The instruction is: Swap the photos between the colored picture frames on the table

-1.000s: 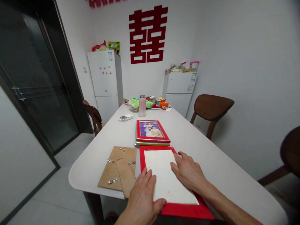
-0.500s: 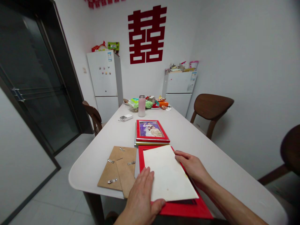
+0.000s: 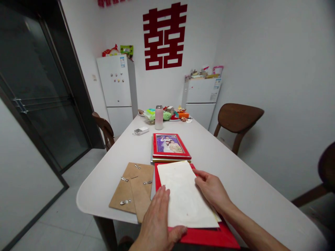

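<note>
- A white desk [image 3: 235,181] fills the lower middle.
- A red frame [image 3: 209,237] lies at bottom centre, on the desk's near edge.
- A white sheet [image 3: 183,195] rests on the frame.
- The right hand [image 3: 213,190]: grip pinching the sheet's right edge.
- The left hand [image 3: 157,223]: grip spread flat on the sheet's left edge.

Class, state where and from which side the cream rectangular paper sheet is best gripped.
Cream paper sheet: pinch the right long edge from the right; it looks raised off the red rectangular frame, while the left hand pins its left side.
</note>
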A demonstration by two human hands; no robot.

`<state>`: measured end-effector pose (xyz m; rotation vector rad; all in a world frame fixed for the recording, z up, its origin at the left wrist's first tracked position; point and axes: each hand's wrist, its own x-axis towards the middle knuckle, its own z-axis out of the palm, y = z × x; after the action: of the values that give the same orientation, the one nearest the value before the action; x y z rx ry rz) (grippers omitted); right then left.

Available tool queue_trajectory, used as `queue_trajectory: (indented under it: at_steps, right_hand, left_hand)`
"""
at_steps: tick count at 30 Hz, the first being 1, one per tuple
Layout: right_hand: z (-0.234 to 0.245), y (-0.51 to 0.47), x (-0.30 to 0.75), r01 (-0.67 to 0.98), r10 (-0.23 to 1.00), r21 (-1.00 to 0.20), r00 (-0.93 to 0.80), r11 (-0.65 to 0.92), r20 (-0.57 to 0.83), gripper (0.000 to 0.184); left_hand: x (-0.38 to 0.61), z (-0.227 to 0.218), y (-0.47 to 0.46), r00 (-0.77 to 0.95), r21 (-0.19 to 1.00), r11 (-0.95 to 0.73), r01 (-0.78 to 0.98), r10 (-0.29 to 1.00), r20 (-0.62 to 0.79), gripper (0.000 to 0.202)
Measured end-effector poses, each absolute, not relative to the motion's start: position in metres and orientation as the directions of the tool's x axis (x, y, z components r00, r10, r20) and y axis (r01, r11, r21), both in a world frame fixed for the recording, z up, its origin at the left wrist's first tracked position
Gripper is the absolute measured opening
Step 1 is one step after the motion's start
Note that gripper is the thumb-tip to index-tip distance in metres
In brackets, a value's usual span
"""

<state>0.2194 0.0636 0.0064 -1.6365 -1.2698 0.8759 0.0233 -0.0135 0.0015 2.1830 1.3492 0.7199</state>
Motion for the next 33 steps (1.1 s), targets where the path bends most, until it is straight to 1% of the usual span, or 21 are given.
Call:
queue_trajectory:
  at_steps: [2, 4, 6, 8, 10, 13, 18, 22, 25, 28, 31, 33]
  right_hand:
    - [0.006, 0.063, 0.22, 0.45, 0.966, -0.89, 0.252, -0.071, 0.05, 0.044]
    - [0.007, 0.06, 0.221, 0.472, 0.954, -0.879, 0.286, -0.06, 0.088, 0.044]
    - [0.009, 0.058, 0.221, 0.446, 0.952, -0.891, 0.303, -0.092, 0.054, 0.044]
    - [0.012, 0.056, 0.221, 0.413, 0.956, -0.899, 0.294, -0.142, -0.016, 0.044]
    - [0.014, 0.056, 0.219, 0.401, 0.958, -0.902, 0.282, -0.162, -0.047, 0.044]
    - [0.015, 0.057, 0.218, 0.414, 0.956, -0.895, 0.291, -0.165, -0.041, 0.044]
    - [0.013, 0.059, 0.218, 0.429, 0.949, -0.891, 0.315, -0.15, -0.008, 0.042]
    - [0.012, 0.06, 0.219, 0.501, 0.955, -0.855, 0.295, -0.136, 0.021, 0.041]
    - [0.012, 0.056, 0.22, 0.633, 0.97, -0.768, 0.233, -0.097, 0.069, 0.041]
    - [0.011, 0.051, 0.221, 0.782, 0.98, -0.623, 0.11, 0.017, 0.166, 0.04]
    - [0.008, 0.047, 0.22, 0.874, 0.968, -0.473, 0.009, 0.114, 0.25, 0.041]
    - [0.006, 0.044, 0.218, 0.909, 0.968, -0.392, -0.043, 0.141, 0.247, 0.042]
  left_hand:
    - [0.024, 0.001, -0.014, 0.376, 0.623, -0.406, 0.669, 0.908, 0.187, 0.072]
    - [0.024, 0.001, -0.014, 0.368, 0.624, -0.395, 0.674, 0.912, 0.181, 0.073]
    - [0.025, 0.002, -0.014, 0.356, 0.631, -0.38, 0.676, 0.918, 0.172, 0.073]
    - [0.025, 0.003, -0.014, 0.35, 0.638, -0.372, 0.674, 0.921, 0.168, 0.073]
    - [0.024, 0.003, -0.014, 0.352, 0.642, -0.378, 0.668, 0.919, 0.175, 0.072]
    - [0.024, 0.002, -0.013, 0.355, 0.642, -0.386, 0.662, 0.916, 0.186, 0.071]
    - [0.025, 0.003, -0.013, 0.356, 0.622, -0.371, 0.69, 0.922, 0.155, 0.072]
    - [0.025, 0.004, -0.013, 0.368, 0.588, -0.379, 0.714, 0.918, 0.144, 0.072]
    - [0.026, 0.005, -0.013, 0.39, 0.56, -0.393, 0.729, 0.911, 0.133, 0.071]
    - [0.026, 0.009, -0.013, 0.406, 0.526, -0.391, 0.755, 0.909, 0.094, 0.069]
    - [0.027, 0.014, -0.013, 0.414, 0.494, -0.392, 0.776, 0.908, 0.069, 0.065]
    - [0.026, 0.016, -0.013, 0.422, 0.477, -0.4, 0.782, 0.904, 0.067, 0.063]
